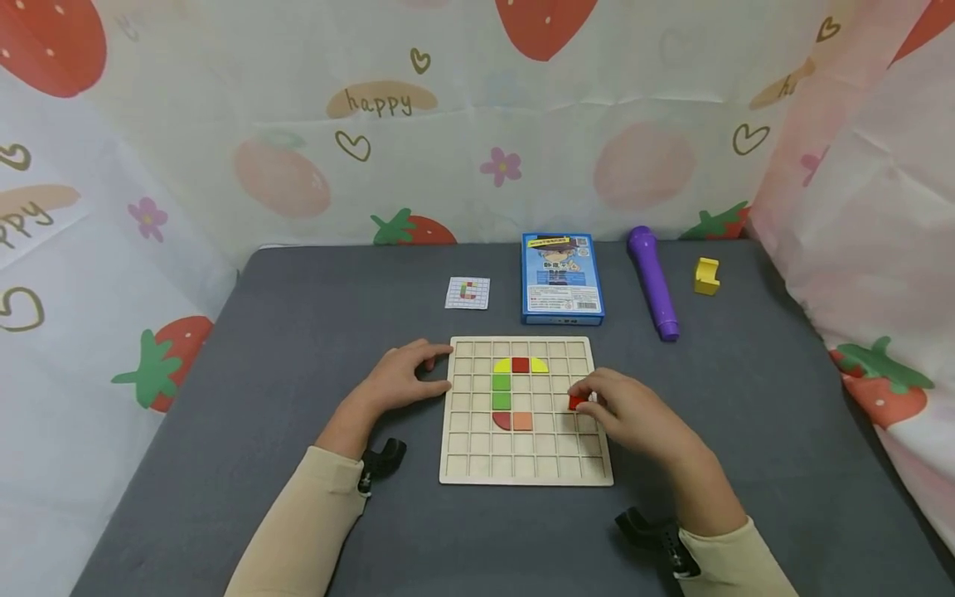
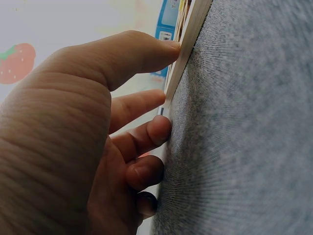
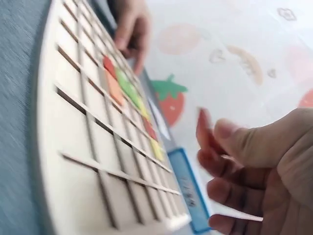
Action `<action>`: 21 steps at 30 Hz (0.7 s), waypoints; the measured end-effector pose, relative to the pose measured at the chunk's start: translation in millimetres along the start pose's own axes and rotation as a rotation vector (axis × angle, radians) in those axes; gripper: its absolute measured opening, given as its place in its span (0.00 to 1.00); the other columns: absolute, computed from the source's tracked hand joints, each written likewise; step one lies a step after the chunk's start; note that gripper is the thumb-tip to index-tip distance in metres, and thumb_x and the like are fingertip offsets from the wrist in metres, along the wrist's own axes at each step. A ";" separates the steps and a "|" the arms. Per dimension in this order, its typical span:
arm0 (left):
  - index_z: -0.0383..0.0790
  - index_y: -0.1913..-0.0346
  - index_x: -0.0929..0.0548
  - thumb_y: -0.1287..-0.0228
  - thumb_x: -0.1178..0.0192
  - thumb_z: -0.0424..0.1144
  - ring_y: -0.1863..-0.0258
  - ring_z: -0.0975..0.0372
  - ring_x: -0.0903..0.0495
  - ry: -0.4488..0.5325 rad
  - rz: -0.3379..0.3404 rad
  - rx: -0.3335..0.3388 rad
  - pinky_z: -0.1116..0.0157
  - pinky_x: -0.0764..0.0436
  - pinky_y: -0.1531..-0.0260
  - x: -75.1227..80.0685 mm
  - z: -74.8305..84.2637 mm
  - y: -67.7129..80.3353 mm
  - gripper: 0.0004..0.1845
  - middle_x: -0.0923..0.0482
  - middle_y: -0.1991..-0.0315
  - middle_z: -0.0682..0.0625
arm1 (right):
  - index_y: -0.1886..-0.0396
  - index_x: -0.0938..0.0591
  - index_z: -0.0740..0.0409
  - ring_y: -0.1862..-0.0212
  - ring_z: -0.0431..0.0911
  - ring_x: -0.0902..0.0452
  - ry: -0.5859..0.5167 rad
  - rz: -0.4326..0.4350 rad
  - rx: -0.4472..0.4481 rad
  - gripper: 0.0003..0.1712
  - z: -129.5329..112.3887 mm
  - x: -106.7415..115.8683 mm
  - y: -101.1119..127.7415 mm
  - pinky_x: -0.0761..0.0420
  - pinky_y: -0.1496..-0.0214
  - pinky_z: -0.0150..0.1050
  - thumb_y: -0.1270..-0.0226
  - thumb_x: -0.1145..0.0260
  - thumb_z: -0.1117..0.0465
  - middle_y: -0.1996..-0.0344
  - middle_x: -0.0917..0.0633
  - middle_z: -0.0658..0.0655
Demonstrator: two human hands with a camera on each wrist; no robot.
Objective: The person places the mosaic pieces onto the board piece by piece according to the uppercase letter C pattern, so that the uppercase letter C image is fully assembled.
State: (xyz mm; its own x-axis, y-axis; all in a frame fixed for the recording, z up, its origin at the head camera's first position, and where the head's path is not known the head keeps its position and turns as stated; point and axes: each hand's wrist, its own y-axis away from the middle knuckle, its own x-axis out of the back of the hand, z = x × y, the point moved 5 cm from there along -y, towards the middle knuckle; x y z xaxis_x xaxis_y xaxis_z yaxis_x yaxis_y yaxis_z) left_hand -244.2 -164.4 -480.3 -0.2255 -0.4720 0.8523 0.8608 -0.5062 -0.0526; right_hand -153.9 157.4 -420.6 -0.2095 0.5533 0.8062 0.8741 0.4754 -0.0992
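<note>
Head view: the right hand (image 1: 634, 414) pinches a red block (image 1: 577, 403) over the right-hand cells of the wooden grid board (image 1: 525, 468) on the grey bench (image 1: 298, 332); the left hand (image 1: 399, 381) rests at the board's left edge, fingers loosely curled, holding nothing.
Left wrist view: the left hand's fingertips (image 2: 159, 129) touch the board's edge (image 2: 188, 41).
Right wrist view: blurred; the red block (image 3: 203, 129) sits between thumb and fingers, beside the board (image 3: 73, 147).
</note>
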 end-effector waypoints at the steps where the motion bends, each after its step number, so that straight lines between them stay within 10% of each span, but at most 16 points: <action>1: 0.44 0.33 0.20 0.36 0.30 0.50 0.70 0.61 0.35 0.001 0.000 0.001 0.60 0.36 0.63 -0.4 -0.2 0.3 0.30 0.31 0.65 0.53 | 0.54 0.14 0.59 0.61 0.43 0.25 0.000 -0.005 0.010 0.06 -1.5 -4.6 -2.9 0.22 0.58 0.44 0.27 0.33 0.65 0.59 0.17 0.51; 13: 0.45 0.34 0.19 0.36 0.30 0.50 0.70 0.61 0.35 0.002 -0.003 -0.008 0.60 0.35 0.63 -1.6 1.8 -3.3 0.29 0.31 0.65 0.53 | 0.56 0.12 0.52 0.64 0.39 0.26 0.112 -0.017 -0.077 0.19 0.7 -49.8 -18.2 0.23 0.58 0.42 0.42 0.19 0.48 0.62 0.20 0.45; 21: 0.45 0.34 0.19 0.36 0.29 0.49 0.70 0.61 0.34 0.007 0.008 -0.002 0.60 0.34 0.63 -1.4 -1.4 -2.7 0.29 0.31 0.65 0.53 | 0.63 0.11 0.46 0.66 0.38 0.27 0.116 0.026 -0.037 0.10 1.7 -55.0 -20.1 0.23 0.62 0.40 0.42 0.20 0.53 0.63 0.21 0.43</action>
State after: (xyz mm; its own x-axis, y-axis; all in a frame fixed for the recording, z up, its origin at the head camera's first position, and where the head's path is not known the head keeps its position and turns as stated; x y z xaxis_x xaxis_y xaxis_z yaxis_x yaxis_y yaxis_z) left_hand -246.8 -163.3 -482.1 -0.2221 -0.4811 0.8481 0.8618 -0.5038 -0.0601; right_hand -160.7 118.5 -463.9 -0.1362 0.4815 0.8658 0.8947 0.4350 -0.1012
